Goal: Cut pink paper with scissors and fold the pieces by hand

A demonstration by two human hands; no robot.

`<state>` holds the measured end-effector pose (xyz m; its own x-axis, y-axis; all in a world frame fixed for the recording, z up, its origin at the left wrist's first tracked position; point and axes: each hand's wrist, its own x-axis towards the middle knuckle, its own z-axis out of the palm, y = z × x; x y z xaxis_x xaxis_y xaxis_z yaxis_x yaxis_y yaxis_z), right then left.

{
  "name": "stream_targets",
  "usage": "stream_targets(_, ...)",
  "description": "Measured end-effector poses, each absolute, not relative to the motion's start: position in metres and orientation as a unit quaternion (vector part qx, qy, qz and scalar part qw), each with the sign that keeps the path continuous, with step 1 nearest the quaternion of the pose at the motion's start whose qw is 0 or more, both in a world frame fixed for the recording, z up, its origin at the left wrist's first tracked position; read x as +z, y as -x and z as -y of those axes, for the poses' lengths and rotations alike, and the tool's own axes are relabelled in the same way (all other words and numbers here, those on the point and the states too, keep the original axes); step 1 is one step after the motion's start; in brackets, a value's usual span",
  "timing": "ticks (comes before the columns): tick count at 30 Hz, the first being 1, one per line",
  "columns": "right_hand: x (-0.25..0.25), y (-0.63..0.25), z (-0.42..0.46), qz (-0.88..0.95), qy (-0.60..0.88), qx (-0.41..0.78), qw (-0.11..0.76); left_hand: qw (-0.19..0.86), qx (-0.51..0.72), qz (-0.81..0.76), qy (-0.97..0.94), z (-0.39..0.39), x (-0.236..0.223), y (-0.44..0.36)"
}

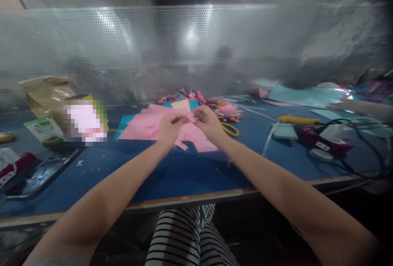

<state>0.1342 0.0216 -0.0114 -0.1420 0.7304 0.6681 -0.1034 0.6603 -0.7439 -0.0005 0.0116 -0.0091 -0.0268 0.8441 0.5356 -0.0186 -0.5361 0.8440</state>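
Note:
My left hand and my right hand meet over the middle of the blue table, fingers closed in a pinch. Between their fingertips is a small pink paper piece, partly hidden by the fingers. Under and behind the hands lie pink paper sheets, some with cut edges, on top of blue and tan ones. Beside my right wrist a yellow loop handle shows; the rest of that tool is covered. Just behind, colourful fringed paper pieces lie in a heap.
To the left are a brown bag, a green-and-white box and a phone. At right lie a yellow-handled tool, a purple power strip and cables. Another person's hand rests near pale blue sheets. A perforated metal screen stands behind.

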Motion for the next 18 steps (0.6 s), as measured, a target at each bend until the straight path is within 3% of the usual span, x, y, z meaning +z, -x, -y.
stream_targets(3, -0.0105, -0.1343, -0.0212, 0.613, 0.191, 0.483, 0.596, 0.325, 0.628, -0.343, -0.618, -0.0123, -0.0079, 0.0028)
stream_targets(6, -0.0105, -0.1349, -0.0232, 0.568, 0.176, 0.544, 0.591, 0.295, 0.603, -0.362, -0.646, -0.0102, -0.0064, 0.0039)
stream_targets(18, -0.0163, -0.1339, -0.0309, 0.594, 0.213, 0.477, 0.612, 0.241, 0.578, -0.385, -0.678, -0.0045, -0.0025, 0.0051)
